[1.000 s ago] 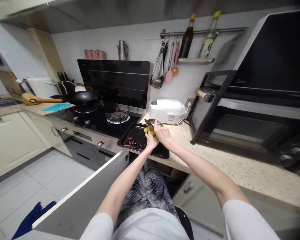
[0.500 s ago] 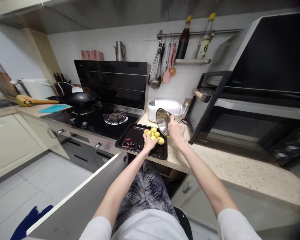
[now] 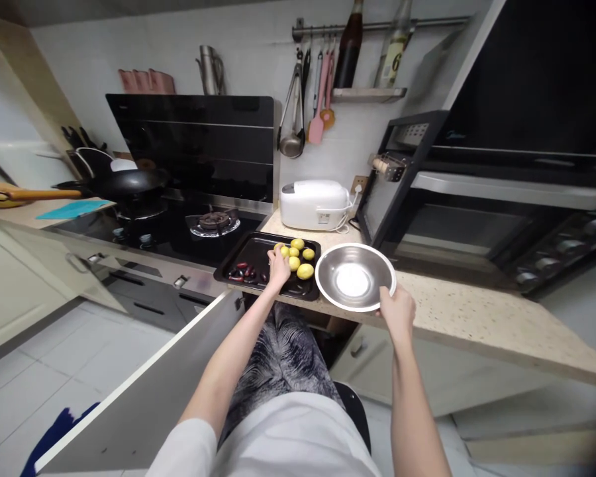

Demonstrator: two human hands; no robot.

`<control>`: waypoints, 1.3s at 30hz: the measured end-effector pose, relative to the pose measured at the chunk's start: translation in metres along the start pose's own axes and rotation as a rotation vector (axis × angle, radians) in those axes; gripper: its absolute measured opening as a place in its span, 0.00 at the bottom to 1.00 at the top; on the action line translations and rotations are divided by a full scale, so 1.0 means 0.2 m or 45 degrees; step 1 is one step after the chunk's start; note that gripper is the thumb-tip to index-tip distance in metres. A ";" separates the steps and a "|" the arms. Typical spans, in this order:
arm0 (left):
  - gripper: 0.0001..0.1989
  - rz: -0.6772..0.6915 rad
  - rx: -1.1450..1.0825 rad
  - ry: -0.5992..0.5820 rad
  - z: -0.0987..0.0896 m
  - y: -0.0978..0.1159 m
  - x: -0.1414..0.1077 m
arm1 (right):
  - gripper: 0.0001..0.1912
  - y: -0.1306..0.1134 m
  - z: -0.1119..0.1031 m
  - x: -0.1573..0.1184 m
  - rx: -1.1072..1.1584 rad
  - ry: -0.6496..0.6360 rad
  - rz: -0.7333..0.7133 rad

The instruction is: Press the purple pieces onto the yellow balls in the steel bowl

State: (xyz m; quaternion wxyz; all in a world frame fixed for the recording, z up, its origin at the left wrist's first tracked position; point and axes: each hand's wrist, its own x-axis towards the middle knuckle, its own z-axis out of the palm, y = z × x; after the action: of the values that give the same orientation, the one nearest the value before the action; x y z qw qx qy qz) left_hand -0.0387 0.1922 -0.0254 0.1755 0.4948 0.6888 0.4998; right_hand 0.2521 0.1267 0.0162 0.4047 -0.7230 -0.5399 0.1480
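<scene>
My right hand (image 3: 398,310) grips the rim of a metal bowl (image 3: 330,281), which is tilted so that its bare inside shows, just right of the tray. Thumb and fingers of my left hand (image 3: 279,268) are closed around one of the yellow, rounded pieces (image 3: 305,271) at the middle of a black baking tray (image 3: 258,246). These look like small potatoes or lemons; I cannot tell which. Several lie spread over the tray's right half. Dark red, oval pieces (image 3: 242,270) lie in its front left part.
Left of the tray is a black gas hob (image 3: 213,222) with a wok (image 3: 129,182). Behind stands a white appliance (image 3: 315,204); an oven (image 3: 457,225) is at right. A cabinet door (image 3: 179,377) hangs open below the tray, left of my legs.
My right hand has lowered the bowl from a steep tilt over the tray's right edge to beside it, turning its inside upward. The yellow pieces are more spread out. The view has shifted.
</scene>
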 end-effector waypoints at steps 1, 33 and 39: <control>0.24 -0.004 0.021 -0.005 -0.01 0.00 0.00 | 0.15 0.03 0.00 0.00 0.041 -0.027 0.025; 0.17 0.176 -0.035 0.068 -0.28 -0.07 0.04 | 0.26 0.07 0.16 -0.08 0.202 -0.094 0.035; 0.20 0.567 -0.474 -0.144 -0.24 0.13 -0.28 | 0.17 -0.05 0.11 -0.31 0.298 0.303 -0.766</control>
State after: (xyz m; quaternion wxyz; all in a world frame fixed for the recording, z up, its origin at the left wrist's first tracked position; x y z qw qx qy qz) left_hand -0.0344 0.1197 0.0040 0.1875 0.6201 0.4490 0.6154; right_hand 0.2085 0.0805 -0.0044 0.5706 -0.4923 -0.6573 -0.0024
